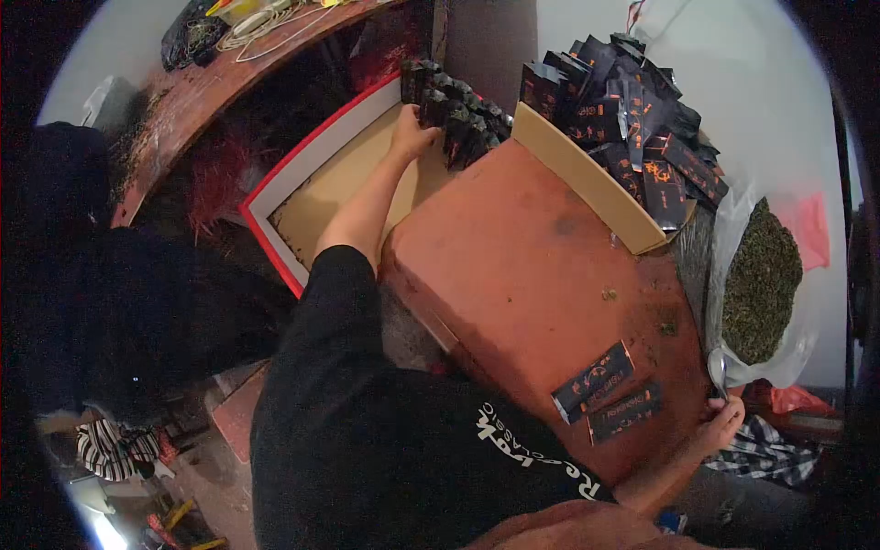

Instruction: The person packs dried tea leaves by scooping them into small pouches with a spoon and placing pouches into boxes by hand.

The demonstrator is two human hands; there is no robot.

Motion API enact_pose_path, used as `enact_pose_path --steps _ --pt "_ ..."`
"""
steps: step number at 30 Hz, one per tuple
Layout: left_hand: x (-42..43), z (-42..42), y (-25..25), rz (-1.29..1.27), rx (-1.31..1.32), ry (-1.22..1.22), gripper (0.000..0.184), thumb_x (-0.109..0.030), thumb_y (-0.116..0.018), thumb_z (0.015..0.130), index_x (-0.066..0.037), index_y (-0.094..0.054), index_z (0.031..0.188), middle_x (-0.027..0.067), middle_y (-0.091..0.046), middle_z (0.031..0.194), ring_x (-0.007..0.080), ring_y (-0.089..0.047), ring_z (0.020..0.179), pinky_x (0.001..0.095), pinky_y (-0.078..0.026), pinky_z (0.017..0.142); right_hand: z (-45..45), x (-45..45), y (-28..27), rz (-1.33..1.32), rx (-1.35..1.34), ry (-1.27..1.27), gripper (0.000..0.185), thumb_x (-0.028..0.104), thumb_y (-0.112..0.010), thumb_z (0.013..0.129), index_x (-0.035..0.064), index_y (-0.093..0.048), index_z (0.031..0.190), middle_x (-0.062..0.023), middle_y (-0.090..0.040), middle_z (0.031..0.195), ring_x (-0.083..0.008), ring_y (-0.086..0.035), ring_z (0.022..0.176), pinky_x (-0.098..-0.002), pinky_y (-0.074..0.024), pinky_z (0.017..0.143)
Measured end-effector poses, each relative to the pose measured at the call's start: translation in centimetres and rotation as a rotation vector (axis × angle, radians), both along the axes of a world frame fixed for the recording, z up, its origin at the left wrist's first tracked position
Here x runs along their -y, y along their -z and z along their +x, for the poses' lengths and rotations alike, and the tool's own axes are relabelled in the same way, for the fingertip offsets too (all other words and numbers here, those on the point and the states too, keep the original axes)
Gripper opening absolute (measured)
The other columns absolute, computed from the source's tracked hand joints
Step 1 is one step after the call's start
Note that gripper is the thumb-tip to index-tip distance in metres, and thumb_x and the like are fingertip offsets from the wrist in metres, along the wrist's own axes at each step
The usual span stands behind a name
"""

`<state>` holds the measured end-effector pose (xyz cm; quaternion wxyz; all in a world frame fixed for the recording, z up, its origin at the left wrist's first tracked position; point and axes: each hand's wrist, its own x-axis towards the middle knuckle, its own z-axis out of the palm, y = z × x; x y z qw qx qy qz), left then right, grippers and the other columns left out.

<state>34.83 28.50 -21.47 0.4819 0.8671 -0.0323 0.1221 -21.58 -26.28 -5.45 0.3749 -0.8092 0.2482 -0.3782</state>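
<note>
My left hand is at the far end of the red-edged tray, closed against a row of upright black packets; its fingertips are partly hidden. My right hand grips the handle of a metal spoon at the table's right edge. The spoon's bowl is beside a clear plastic bag of dried green leaves. Two flat black packets with orange print, one slightly above the other, lie on the red table left of my right hand.
A cardboard piece stands on edge before a large heap of black packets. At the upper left, a curved wooden table holds a coiled cable and a dark bag. A person in dark clothing is at the left.
</note>
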Motion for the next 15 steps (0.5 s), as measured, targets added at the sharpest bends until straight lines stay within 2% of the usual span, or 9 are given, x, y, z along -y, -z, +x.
enact_pose_path --steps 7,11,15 --pt "1.8 0.8 0.3 0.145 -0.032 -0.007 0.079 -0.012 -0.077 0.072 0.001 -0.035 0.137 0.0268 -0.057 0.125 0.0387 -0.055 0.121 0.0425 -0.042 0.105 1.5 -2.7 -1.2 -0.083 0.007 0.043 0.028 0.027 -0.043 0.107 0.0004 -0.052 0.106 -0.0040 -0.058 0.075 -0.0111 -0.051 0.069 -0.0271 -0.0437 0.074" --pt "1.5 2.3 1.9 0.020 -0.031 0.087 0.076 -0.011 -0.071 0.075 0.002 -0.033 0.139 0.0283 -0.053 0.132 0.0400 -0.051 0.126 0.0423 -0.040 0.107 1.4 -2.1 -0.8 -0.055 0.042 0.003 0.029 0.026 -0.043 0.107 -0.0009 -0.053 0.102 -0.0031 -0.056 0.075 -0.0110 -0.049 0.068 -0.0277 -0.0434 0.074" --pt "1.9 0.6 0.2 0.025 -0.033 0.099 0.080 -0.008 -0.064 0.077 0.004 -0.025 0.146 0.0299 -0.049 0.137 0.0410 -0.047 0.130 0.0421 -0.037 0.110 1.8 -2.9 -1.0 -0.253 0.016 0.038 0.030 0.026 -0.044 0.107 -0.0002 -0.054 0.098 -0.0021 -0.054 0.076 -0.0110 -0.047 0.069 -0.0288 -0.0429 0.075"
